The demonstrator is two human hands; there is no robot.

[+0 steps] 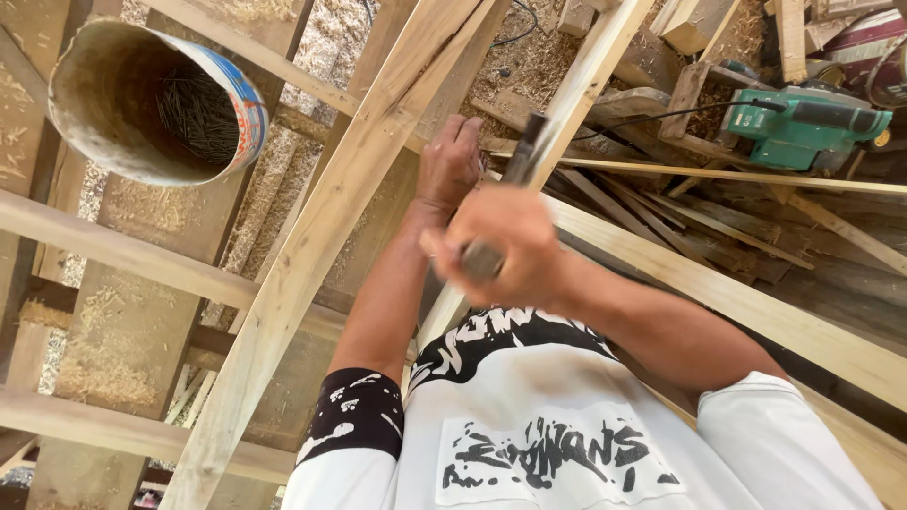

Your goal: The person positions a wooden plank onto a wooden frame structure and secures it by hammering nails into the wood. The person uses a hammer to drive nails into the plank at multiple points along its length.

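Hammer [515, 175] gripped in right hand [501, 247] over pale rough-sawn batten [590, 71].

The right hand [501, 247] grips a blurred dark-handled hammer [518, 175] over a pale wooden slat [586, 85]; the left hand [450, 162] rests on the slat. A round bucket of dark nails [156, 104] sits nearby, a green electric planer [803, 123] farther off.

A bench [142, 321] of rough wooden boards, strewn with sawdust, carries long pale timber battens [312, 246] crossing at angles. A bucket of dark nails [156, 104] sits on it, and a green electric planer [803, 123] rests among offcuts [699, 19].
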